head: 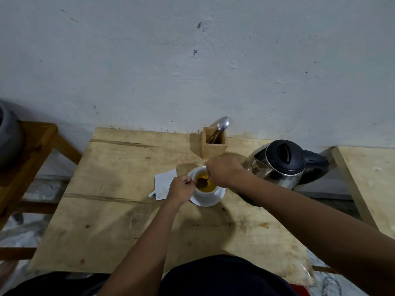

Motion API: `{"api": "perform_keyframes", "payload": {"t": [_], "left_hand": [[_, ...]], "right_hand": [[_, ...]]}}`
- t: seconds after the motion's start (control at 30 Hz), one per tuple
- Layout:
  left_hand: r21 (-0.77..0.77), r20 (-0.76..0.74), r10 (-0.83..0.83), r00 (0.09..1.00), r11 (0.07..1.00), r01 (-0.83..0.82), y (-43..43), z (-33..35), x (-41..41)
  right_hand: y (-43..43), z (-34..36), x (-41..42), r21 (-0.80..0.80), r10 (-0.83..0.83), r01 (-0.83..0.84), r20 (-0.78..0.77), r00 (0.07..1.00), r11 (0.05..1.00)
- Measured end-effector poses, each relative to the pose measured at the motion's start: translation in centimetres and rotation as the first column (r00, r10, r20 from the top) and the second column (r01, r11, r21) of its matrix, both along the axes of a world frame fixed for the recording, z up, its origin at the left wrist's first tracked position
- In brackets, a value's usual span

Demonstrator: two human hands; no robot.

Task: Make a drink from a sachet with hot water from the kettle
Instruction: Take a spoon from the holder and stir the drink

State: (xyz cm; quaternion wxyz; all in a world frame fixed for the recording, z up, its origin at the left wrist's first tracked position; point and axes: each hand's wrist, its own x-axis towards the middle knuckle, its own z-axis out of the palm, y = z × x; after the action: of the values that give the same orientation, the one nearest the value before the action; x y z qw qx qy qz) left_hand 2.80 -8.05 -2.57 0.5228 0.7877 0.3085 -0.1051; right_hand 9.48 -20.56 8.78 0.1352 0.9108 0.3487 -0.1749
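A white cup [210,192] of yellow-amber drink stands on a white saucer [215,200] in the middle of the wooden table [119,210]. A dark wet tea bag [202,182] rests in the bowl of a spoon just above the liquid. My right hand [223,169] is closed over the cup and seems to grip the spoon's handle. My left hand [181,189] pinches something thin, likely the bag's string, at the cup's left rim. The torn white sachet [163,185] lies flat just left of the saucer. The steel kettle [284,164] with a black lid stands to the right.
A wooden holder [214,144] with a metal spoon [222,123] stands by the wall behind the cup. A second wooden table [372,184] lies to the right, a wooden stand [32,150] with a grey pot [8,137] to the left.
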Motion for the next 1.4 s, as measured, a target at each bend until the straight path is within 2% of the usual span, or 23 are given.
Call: {"api": "perform_keyframes", "payload": {"t": [0.33,0.47,0.6,0.87,1.1,1.2,1.4], "left_hand": [[-0.022,0.009,-0.002,1.000,1.000,0.002,0.0,0.0,-0.1],[-0.025,0.002,0.010,1.000,1.000,-0.009,0.0,0.0,-0.1],[-0.006,-0.006,0.007,1.000,1.000,-0.007,-0.1,0.1,0.0],[-0.021,0.002,0.016,1.000,1.000,-0.016,-0.1,-0.2,0.0],[-0.021,-0.002,0.015,1.000,1.000,-0.015,0.0,-0.3,0.1],[-0.018,0.001,0.006,1.000,1.000,-0.006,0.0,-0.2,0.1],[-0.015,0.001,0.003,1.000,1.000,-0.003,0.0,-0.1,0.1]], "right_hand": [[-0.5,-0.4,-0.1,-0.061,-0.066,0.072,0.107,0.992,0.995],[-0.4,0.2,-0.3,-0.091,-0.037,0.044,0.084,0.996,0.995],[-0.1,0.2,-0.5,-0.010,-0.007,0.007,-0.019,1.000,1.000],[-1.0,-0.6,-1.1,0.075,-0.106,0.102,0.050,0.993,0.992],[-2.1,-0.8,-1.1,0.130,-0.163,0.169,-0.053,0.985,0.977],[-2.5,-2.0,-1.5,0.169,-0.185,0.190,-0.046,0.982,0.967],[-5.0,-3.3,-2.9,0.334,-0.300,0.308,-0.077,0.951,0.891]]}}
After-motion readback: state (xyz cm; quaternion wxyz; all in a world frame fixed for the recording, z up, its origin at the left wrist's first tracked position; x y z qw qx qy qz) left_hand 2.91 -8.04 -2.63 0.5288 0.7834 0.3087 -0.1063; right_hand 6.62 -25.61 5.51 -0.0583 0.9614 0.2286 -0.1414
